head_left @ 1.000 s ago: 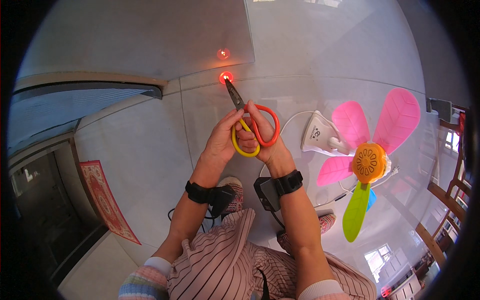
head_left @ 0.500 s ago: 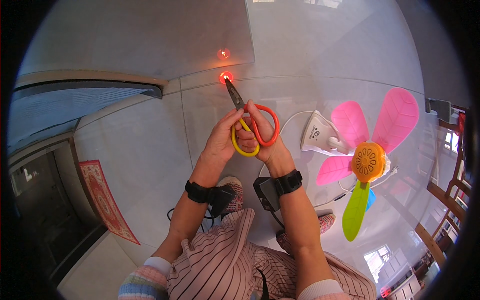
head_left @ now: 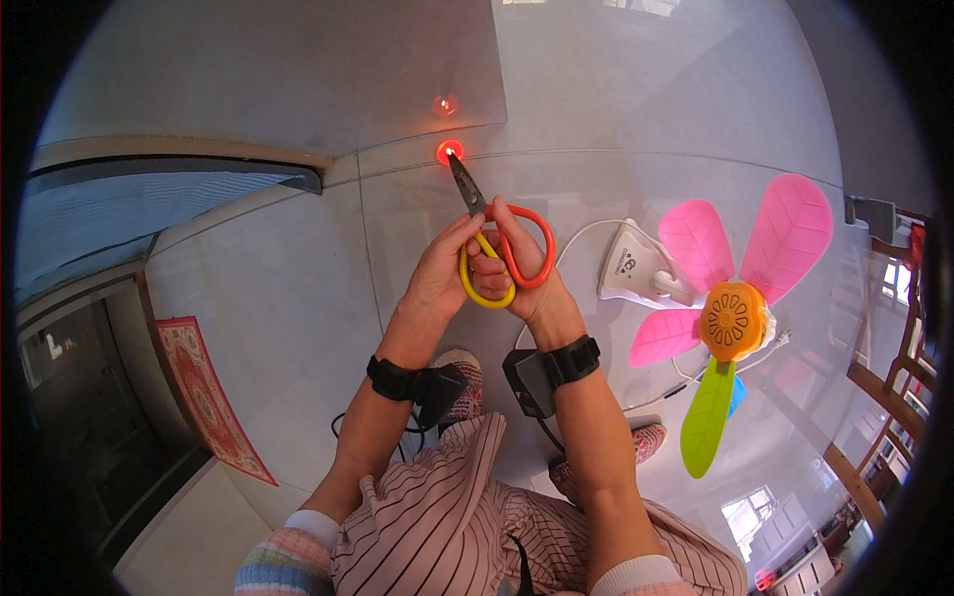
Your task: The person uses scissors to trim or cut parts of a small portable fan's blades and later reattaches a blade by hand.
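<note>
A pair of scissors (head_left: 467, 184) with one yellow and one orange-red handle loop points away from me, its dark blades closed or nearly so. My left hand (head_left: 442, 266) grips it from the left, the thumb close to the pivot. From the right, my right hand (head_left: 537, 273) has its fingers curled in among the loops, its thumb on the red one. The blade tips overlap a small round red light (head_left: 443, 152), glowing brightly; whether they touch it I cannot tell. A dimmer red spot (head_left: 443, 105), like a reflection, shows just beyond.
To the right stands a flower-shaped fan (head_left: 730, 320) with pink and green blades and a white base (head_left: 636, 268). White cable (head_left: 586, 230) trails over the tiled floor. Wooden furniture (head_left: 889, 397) lines the far right; a red patterned mat (head_left: 214, 397) lies left.
The scissors and both hands have shifted very slightly. The tips still overlap the red light, and the grip looks the same.
</note>
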A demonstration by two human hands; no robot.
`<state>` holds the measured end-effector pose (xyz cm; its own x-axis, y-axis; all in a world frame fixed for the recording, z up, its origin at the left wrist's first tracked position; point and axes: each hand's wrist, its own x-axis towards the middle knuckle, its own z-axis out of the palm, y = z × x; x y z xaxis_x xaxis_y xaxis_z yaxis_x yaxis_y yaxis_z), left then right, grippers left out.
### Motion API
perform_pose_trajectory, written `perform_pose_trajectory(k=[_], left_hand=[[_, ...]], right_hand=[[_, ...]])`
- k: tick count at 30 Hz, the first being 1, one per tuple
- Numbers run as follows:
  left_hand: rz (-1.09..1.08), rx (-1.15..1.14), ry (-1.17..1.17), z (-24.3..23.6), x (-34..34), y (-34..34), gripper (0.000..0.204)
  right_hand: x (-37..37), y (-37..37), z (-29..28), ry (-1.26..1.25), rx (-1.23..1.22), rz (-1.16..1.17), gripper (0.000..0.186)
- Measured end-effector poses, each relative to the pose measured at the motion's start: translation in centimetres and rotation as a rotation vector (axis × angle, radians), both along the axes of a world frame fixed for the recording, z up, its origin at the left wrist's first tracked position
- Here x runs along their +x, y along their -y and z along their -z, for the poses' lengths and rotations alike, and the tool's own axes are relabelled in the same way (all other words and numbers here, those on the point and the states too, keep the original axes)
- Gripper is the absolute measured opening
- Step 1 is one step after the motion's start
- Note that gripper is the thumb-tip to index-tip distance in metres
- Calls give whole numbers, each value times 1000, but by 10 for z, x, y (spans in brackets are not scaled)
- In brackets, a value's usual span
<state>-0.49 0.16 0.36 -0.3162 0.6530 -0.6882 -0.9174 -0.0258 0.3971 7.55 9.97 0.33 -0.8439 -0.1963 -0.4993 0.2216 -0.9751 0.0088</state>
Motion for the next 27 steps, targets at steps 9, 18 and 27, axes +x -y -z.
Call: perform_pose_trajectory(k=[9,18,27], left_hand=[[3,-13,0,-4,-1,-2,22],[-23,-25,10,-8,0,-3,20],[-11,-44,6,-12,0,-5,16]], right_hand=[[-1,0,0,-1,15,0,62],[-1,-1,-1,10,-16,-2,62],[0,-1,-1,-1,-1,9,62]])
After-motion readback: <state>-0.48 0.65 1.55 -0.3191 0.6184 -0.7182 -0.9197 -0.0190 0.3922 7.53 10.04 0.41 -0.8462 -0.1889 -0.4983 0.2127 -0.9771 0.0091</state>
